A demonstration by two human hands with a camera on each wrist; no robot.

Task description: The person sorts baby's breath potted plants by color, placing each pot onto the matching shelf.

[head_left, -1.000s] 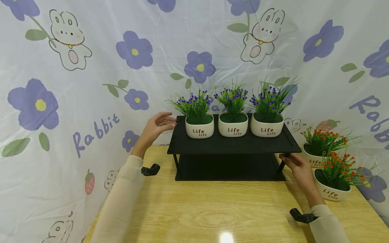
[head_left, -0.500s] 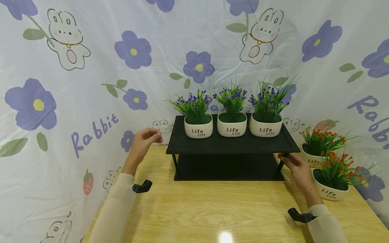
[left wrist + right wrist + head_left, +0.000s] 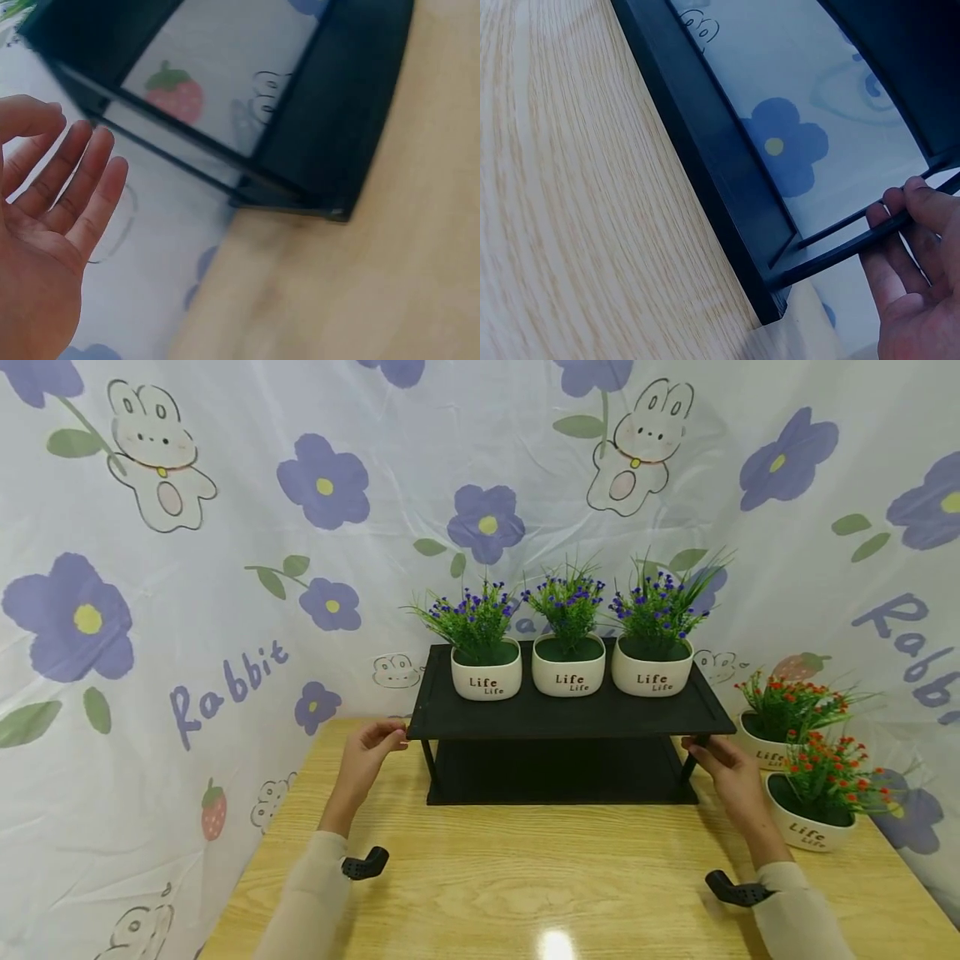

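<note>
A black two-tier shelf (image 3: 450, 722) stands on the wooden table. Three white pots of purple artificial flowers line its upper tier: a left pot (image 3: 486, 681), a middle pot (image 3: 568, 677) and a right pot (image 3: 652, 677). At the upper tier's front left corner is my left hand (image 3: 366, 756); the left wrist view shows its fingers (image 3: 90, 187) loosely bent, with nothing held. My right hand (image 3: 731, 772) holds the front right post, and the right wrist view shows thumb and fingers around this thin black post (image 3: 840, 251).
Two white pots with orange-red flowers, a rear pot (image 3: 765, 747) and a front pot (image 3: 810, 827), stand on the table right of my right hand. Bare wooden tabletop (image 3: 525, 877) lies before the shelf. A patterned curtain (image 3: 420, 435) hangs behind.
My left hand has drawn back from the upper tier's left edge, then come down and forward to its front left corner. The right hand stays at the post.
</note>
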